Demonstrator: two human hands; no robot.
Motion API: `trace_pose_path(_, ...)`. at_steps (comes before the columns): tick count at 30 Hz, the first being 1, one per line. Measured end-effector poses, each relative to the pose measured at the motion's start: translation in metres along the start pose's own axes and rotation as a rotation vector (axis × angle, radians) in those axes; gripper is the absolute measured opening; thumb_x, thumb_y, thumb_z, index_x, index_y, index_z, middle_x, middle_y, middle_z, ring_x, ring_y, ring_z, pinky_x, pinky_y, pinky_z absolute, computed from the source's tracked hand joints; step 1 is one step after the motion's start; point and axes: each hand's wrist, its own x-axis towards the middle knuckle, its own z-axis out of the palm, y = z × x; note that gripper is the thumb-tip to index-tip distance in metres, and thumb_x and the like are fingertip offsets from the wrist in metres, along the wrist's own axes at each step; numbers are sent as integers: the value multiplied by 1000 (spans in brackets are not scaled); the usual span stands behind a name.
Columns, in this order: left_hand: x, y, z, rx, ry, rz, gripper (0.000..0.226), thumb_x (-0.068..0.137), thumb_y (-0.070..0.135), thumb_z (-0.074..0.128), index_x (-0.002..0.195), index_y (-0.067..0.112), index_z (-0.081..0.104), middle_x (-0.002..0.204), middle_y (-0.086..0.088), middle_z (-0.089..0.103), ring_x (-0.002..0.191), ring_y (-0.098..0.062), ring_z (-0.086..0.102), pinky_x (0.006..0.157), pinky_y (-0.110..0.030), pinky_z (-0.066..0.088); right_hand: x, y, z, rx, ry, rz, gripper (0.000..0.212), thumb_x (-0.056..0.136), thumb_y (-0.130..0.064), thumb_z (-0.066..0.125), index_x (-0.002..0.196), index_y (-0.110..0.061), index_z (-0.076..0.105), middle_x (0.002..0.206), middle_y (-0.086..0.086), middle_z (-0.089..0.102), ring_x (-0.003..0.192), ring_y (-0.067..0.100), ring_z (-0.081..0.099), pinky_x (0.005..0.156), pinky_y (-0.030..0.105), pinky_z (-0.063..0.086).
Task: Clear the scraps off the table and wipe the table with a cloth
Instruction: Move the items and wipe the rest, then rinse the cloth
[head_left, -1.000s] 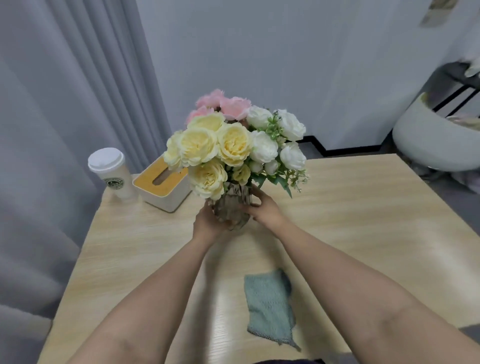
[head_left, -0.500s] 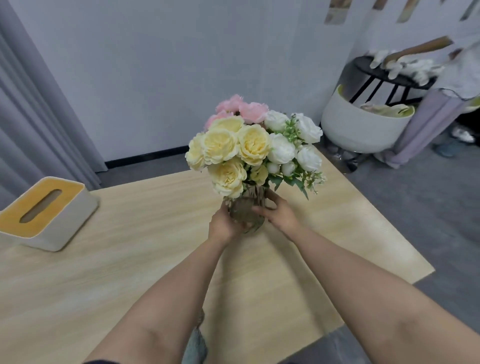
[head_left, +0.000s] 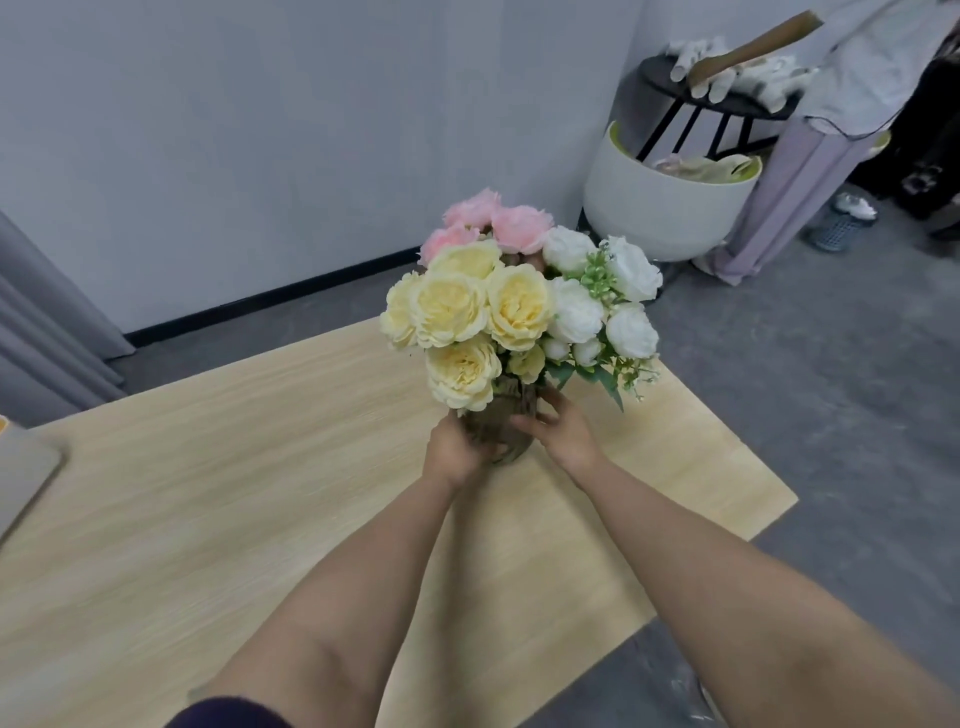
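Near the counter's (head_left: 218, 467) right end, both hands clasp the vase (head_left: 501, 421).
Left hand (head_left: 454, 449) and right hand (head_left: 558, 431) have carried it rightward, freeing the middle for wiping.

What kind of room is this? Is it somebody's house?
Probably a plain indoor studio or workroom, not clearly a home: a bare pale wooden table, grey carpet floor, and a round white tub chair beside a black side table.

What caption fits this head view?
Both hands, left and right, grip a glass vase of flowers at the wooden table's far end.
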Motion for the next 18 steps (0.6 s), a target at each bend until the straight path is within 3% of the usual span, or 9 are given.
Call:
trace_pose_path(4,2,2,6,-21,-8,26,59,70,15,79,122,10,53,114,-6,63,102,-24,60,76,-23,41,0,4,-5,5,30,1,65,81,-12,71,138,-9,41,133,6,52,119,25,51,90,28,44)
trace_pose_path(7,0,1,7,-47,-11,25,53,71,12,79,118,8,57,105,-2,62,94,-18,58,73,-21,40,-2,8,-4,25,31,-11,63,81,-11,71,137,-10,42,120,-2,53,115,20,50,89,26,43)
trace_pose_path(9,-1,-1,8,-66,-3,30,53,70,11,80,118,7,58,107,-5,63,98,-23,60,75,-23,42,-4,10,-2,30,39,-22,62,80,-12,72,135,-11,43,114,-6,52,113,16,50,90,26,43)
trace_pose_path(13,-3,-4,9,-79,-12,20,55,71,12,80,121,9,57,117,-7,63,104,-22,58,81,-25,43,-8,14,0,29,55,-23,59,80,-12,72,133,-15,46,116,-6,54,114,18,51,97,35,45)
trace_pose_path(16,-4,-6,8,-38,-30,18,47,77,14,76,120,7,58,116,-8,63,103,-20,56,80,-24,41,-10,17,2,8,68,-21,59,80,-15,72,132,-19,46,124,-2,56,120,22,52,99,44,45)
trace_pose_path(18,-6,-5,6,7,-51,32,41,82,16,71,119,6,59,115,-9,62,107,-22,56,83,-26,43,-11,17,4,-7,80,-27,59,80,-15,72,133,-18,45,120,-5,55,120,23,52,99,46,45)
